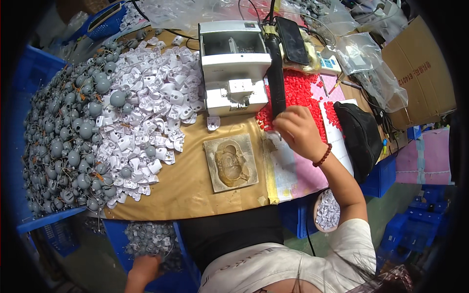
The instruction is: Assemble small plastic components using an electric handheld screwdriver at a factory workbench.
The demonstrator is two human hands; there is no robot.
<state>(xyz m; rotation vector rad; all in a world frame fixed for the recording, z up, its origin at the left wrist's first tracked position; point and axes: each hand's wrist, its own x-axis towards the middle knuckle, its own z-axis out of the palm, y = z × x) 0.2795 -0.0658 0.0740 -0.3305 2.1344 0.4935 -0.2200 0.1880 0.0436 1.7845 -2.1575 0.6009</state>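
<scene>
My right hand (297, 131) rests on the bench with its fingers curled, just below the lower end of a long black hand tool (276, 73). The fingertips sit at the edge of a heap of small red plastic parts (302, 93); whatever they pinch is hidden. My left hand (144, 269) reaches down below the bench edge into a blue bin (117, 234) of grey and white parts (151, 238), its fingers buried among them. A tan moulded fixture block (230, 162) lies on the brown bench cover between the two hands.
A white benchtop machine (234, 68) stands at the back centre. Left of it spread heaps of white moulded pieces (156, 102) and grey ball-shaped parts (68, 132). A black pouch (360, 134), clear bags (371, 63), a cardboard box (422, 68) and blue crates (381, 176) are on the right.
</scene>
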